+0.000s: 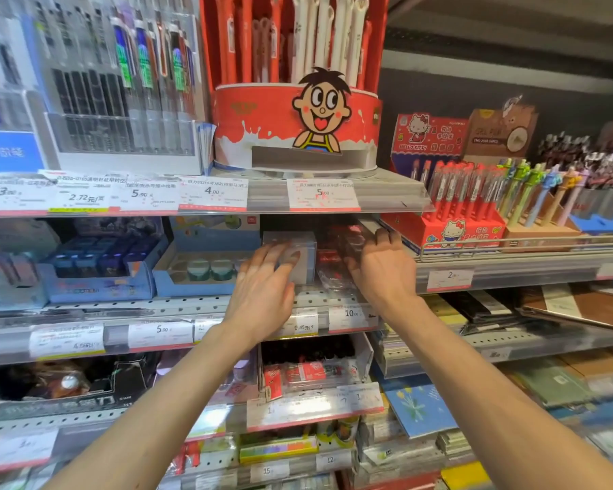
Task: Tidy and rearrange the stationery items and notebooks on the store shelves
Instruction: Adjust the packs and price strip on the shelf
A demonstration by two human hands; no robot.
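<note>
The grey perforated metal shelf (177, 305) with price tags along its lip runs beneath both hands. Above the fingers stands the round red-and-white cardboard pen display with a cartoon boy's face (298, 125). Left of the left fingers sits a light blue cardboard tray of small round pots (199, 267). The left hand (262, 281) lies with nearly straight, slightly spread fingers on the front of a small pale blue-white box (298, 252). Just right of that box, the right hand (383, 267) curls its fingers over clear-wrapped red packets (337, 256), seemingly gripping them, though blur obscures the hold.
</note>
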